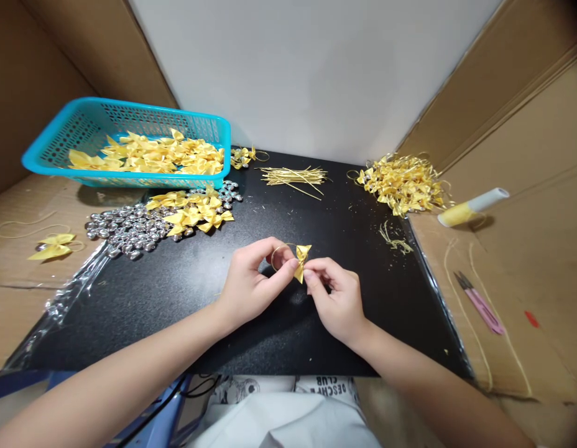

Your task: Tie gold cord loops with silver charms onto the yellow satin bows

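Over the middle of the black board, my left hand (260,277) pinches a small yellow ribbon bow (303,254) between thumb and fingers. A thin gold cord loop (272,256) curves out around its fingertips. My right hand (337,297) is closed too, thumb and forefinger pressed together at the bow's lower right side; its fingers partly hide what they grip there. Beyond the hands lies a bundle of straight gold cords (293,177). To the left, silver heart-shaped beads (130,227) are heaped, with loose yellow bows (195,211) on top.
A blue basket (223,134) of yellow bows stands back left. At back right is a pile of bows with cord loops (403,183), near cord scraps (395,239). On cardboard at right are pink-handled snips (482,305) and a whitish-yellow roll (472,206). A white wall (293,74) rises behind.
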A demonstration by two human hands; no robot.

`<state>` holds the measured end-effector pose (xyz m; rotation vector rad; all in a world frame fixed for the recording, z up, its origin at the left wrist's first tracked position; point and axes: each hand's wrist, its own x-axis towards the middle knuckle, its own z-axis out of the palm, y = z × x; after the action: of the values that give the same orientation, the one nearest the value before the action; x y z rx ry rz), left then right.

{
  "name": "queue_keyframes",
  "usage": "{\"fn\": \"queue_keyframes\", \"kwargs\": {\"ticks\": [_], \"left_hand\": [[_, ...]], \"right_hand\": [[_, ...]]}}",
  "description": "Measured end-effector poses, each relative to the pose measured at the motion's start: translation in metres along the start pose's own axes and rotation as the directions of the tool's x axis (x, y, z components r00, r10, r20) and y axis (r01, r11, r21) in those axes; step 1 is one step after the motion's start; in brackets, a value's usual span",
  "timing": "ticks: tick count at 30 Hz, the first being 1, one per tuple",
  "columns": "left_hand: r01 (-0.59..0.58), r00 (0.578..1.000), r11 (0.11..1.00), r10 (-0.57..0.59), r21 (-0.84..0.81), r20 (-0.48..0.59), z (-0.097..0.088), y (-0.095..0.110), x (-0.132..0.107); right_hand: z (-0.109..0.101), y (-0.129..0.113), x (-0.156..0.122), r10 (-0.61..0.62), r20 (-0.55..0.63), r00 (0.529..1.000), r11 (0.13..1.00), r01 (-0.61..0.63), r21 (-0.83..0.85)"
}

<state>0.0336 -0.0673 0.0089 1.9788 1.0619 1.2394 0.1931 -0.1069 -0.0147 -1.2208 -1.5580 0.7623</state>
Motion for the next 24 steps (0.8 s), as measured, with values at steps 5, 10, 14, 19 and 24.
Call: {"fn": "queue_keyframes", "kwargs": {"ticks": [5,10,14,19,24], "left_hand": [[0.025,1.0,1.0,-0.025,-0.001,0.004,-0.0002,-0.0021,0.0005],[0.037,0.999,0.999,-0.037,0.0,0.008,0.001,-0.0029,0.0007],[0.014,1.0,1.0,-0.014,0.006,0.009,0.0005,-0.002,0.0009],[-0.024,1.0,0.999,0.024,0.033,0.006,-0.0004,-0.0024,0.0008],[-0.048,0.999,0.997,0.048,0.057,0.011,-0.0003,-0.0036,0.0002]], "right_hand": [[0.0003,-0.0005,-0.0007,0.004,0.006,1.0,1.0,-0.004,0.013],[0.0001,0.0018,-0.0013,0.023,0.014,1.0,1.0,-0.023,0.02],[-0.0001,0.003,-0.0016,0.04,0.015,0.999,0.999,-0.041,0.03],[0.0001,0.0014,-0.0013,0.057,0.015,0.998,0.998,-0.058,0.039],[-0.0001,0.0006,-0.0015,0.064,0.018,0.998,0.996,-0.065,0.053]]}}
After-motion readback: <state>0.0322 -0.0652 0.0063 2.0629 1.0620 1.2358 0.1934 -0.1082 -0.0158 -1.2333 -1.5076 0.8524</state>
